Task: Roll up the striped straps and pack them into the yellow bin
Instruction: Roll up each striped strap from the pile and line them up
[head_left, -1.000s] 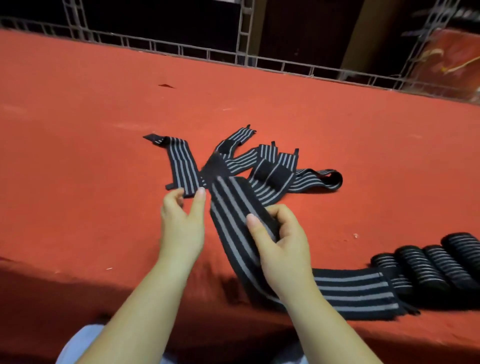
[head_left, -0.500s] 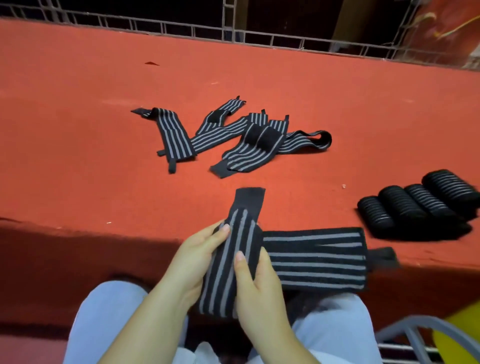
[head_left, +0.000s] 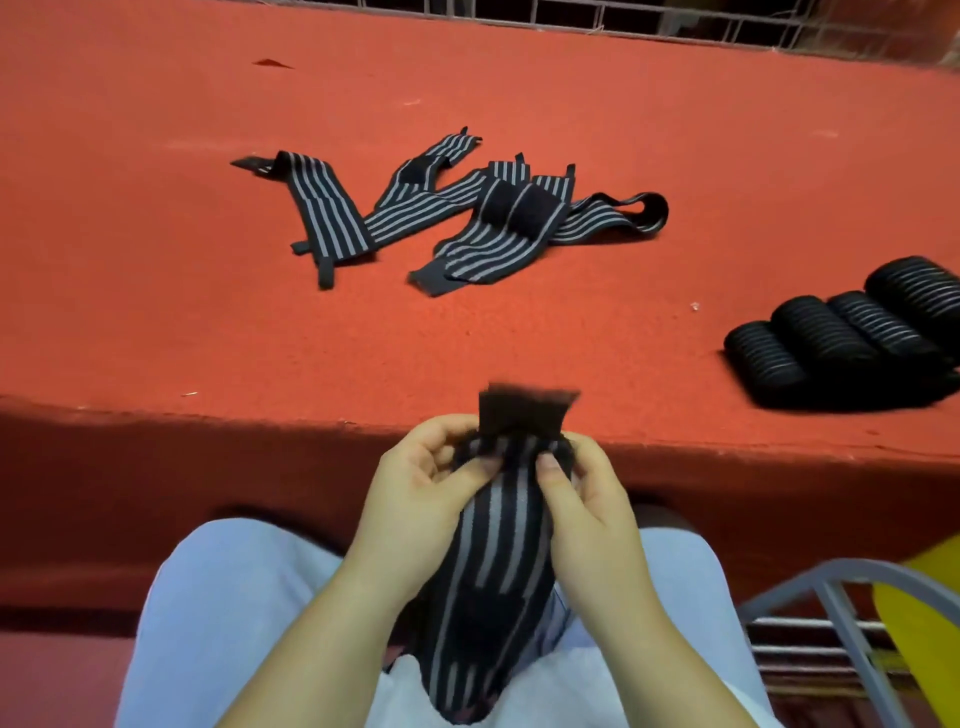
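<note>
We are holding one striped strap (head_left: 498, 540) over our lap, just off the near edge of the red felt table (head_left: 156, 322). Our left hand (head_left: 415, 499) is pinching the strap's upper left side between thumb and curled fingers, and our right hand (head_left: 587, 499) is pinching the upper right side the same way. The strap's plain black end tab (head_left: 522, 410) is sticking up above our fingertips, blurred, while the rest is hanging down between our light blue trouser legs (head_left: 218, 613).

On the table, a loose pile of unrolled straps (head_left: 467, 213) is lying at the middle far side, overlapping one another. Four rolled straps (head_left: 841, 332) are sitting side by side and touching at the right edge of the view. Between the pile, the rolls and the table's near edge, bare felt is showing.

The yellow bin (head_left: 924, 618) is peeking in at the lower right corner, below table level, beside a grey metal frame (head_left: 831, 603). A wire rack (head_left: 649, 21) is running along the table's far edge.

We are finding no readable writing or labels on anything.
</note>
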